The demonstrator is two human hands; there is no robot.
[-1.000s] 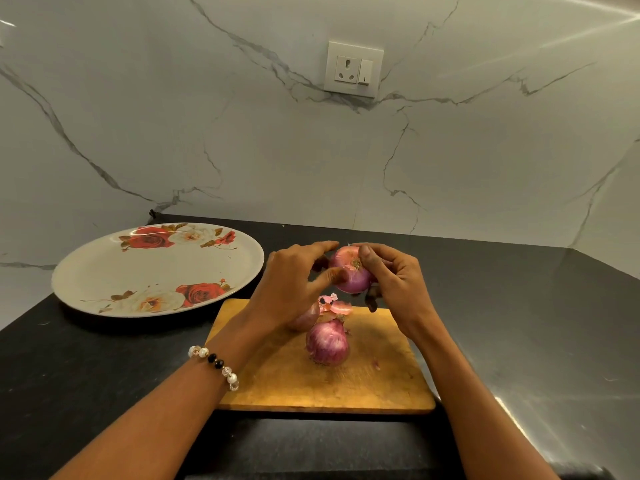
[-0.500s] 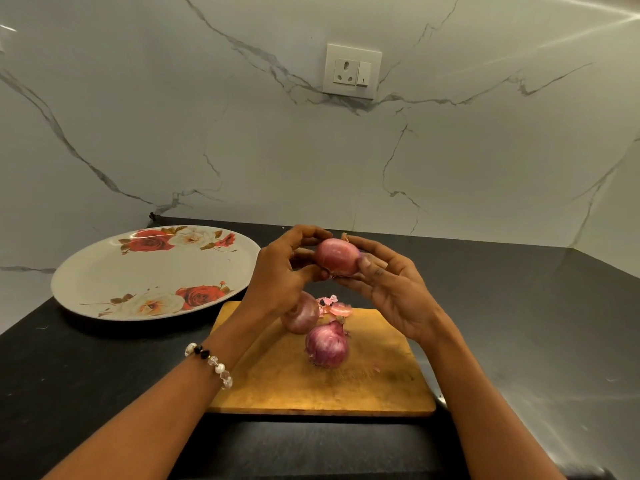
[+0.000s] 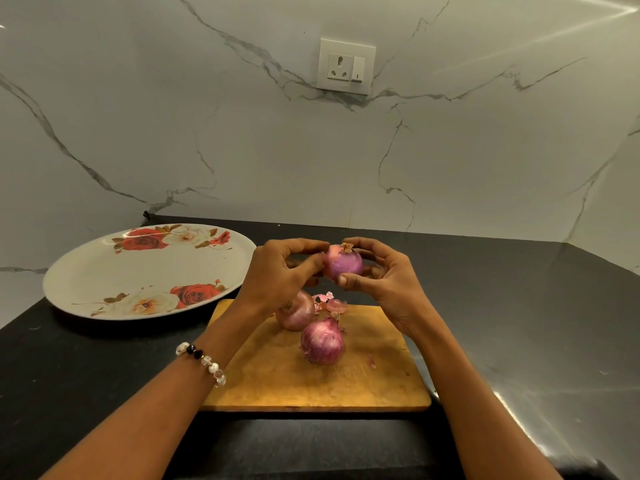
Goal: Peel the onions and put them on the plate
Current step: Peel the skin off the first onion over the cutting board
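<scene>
Compared with half a second ago, both hands have turned the held onion [image 3: 343, 264] so that its dry root tuft now points up, and more smooth purple flesh shows on the side toward the camera. I judge that the peeling of this onion is partly done, because a pale patch of skin remains near its top on the left. The left hand [image 3: 277, 275] pinches the onion at that patch with curled fingers, and the right hand [image 3: 384, 277] grips it from the other side, thumb below and fingers over the top. The onion is in the air, above the far edge of the cutting board [image 3: 277, 386]. Two more onions lie on the board with their skin on: the front onion [image 3: 322, 341] near the middle, and the back onion [image 3: 297, 311] partly hidden under the left wrist. Small peel scraps [image 3: 330, 303] lie just behind them. The plate [image 3: 86, 271] stands to the left, near the board corner, with no onion on it. The way from the hands to the plate looks open over the dark counter [image 3: 519, 323], but the left forearm passes close above the back onion.
</scene>
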